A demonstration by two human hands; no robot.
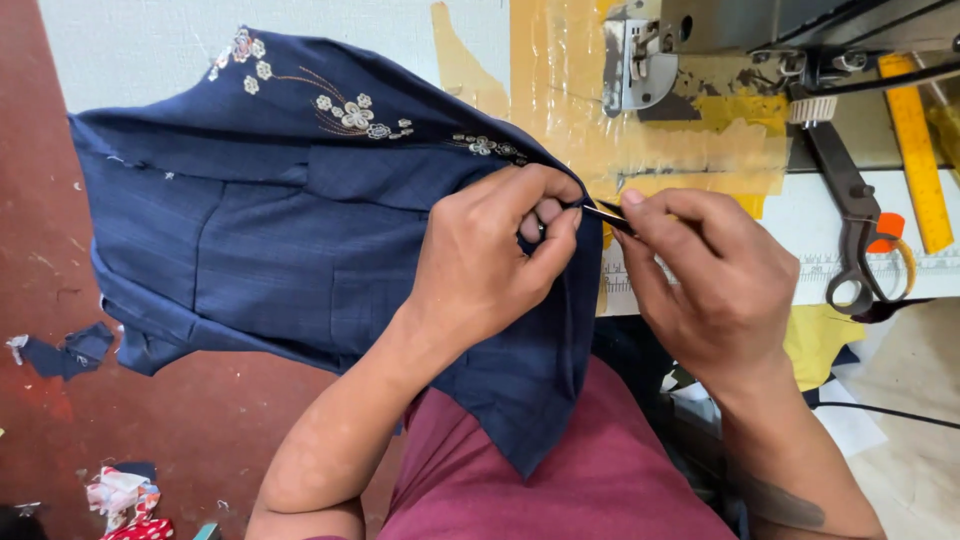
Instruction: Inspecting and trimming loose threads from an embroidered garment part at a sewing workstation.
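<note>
A dark blue garment with pale flower embroidery along its upper edge hangs off the sewing table and over my lap. My left hand pinches the garment's edge near the embroidered end. My right hand grips a thin dark pointed tool between thumb and forefinger, its tip touching the fabric edge held by my left hand. The two hands sit close together in front of the sewing machine.
Large grey scissors lie on the white table at the right, beside a yellow ruler. Yellow tape patches cover the table near the machine. Fabric scraps lie on the red-brown floor at the left.
</note>
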